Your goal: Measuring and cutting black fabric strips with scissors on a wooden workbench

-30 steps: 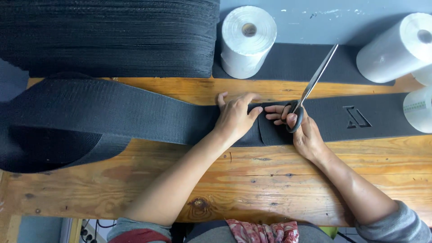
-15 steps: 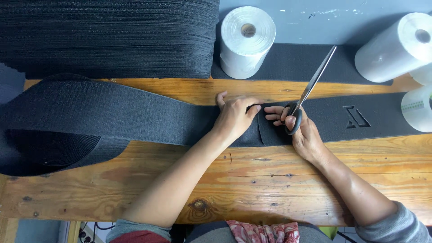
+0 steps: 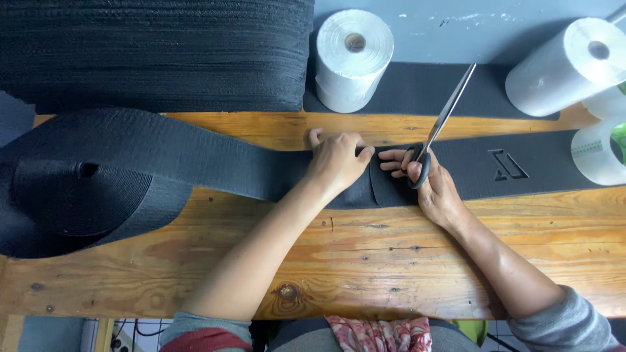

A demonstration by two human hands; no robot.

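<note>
While the wooden table (image 3: 195,274) carries everything, the biggest thing on it is the black stack of folded webbing (image 3: 156,52) at eleven o'clock, and next the big roll of black webbing (image 3: 72,189) at nine o'clock. From that roll a wide black strap (image 3: 215,156) runs flat across the middle toward three o'clock, where a pale angular mark (image 3: 507,164) shows on it. At the centre the strap lies folded over on itself, and no cut shows there, so the cutting looks not yet made and the length is still joined to the roll. A dark mat (image 3: 417,88) lies at one o'clock under a white roll (image 3: 352,58) at twelve; another white roll (image 3: 564,65) lies at two o'clock, and a clear tape roll (image 3: 596,153) sits at three, just beside the strap's far end. None of these blocks the fold. The left hand (image 3: 336,163) presses flat on the strap with fingers spread, gripping nothing. The right hand (image 3: 433,186) grasps the scissors (image 3: 443,120) by the handle, blades together and pointing toward one o'clock, fingertips touching the fold.
</note>
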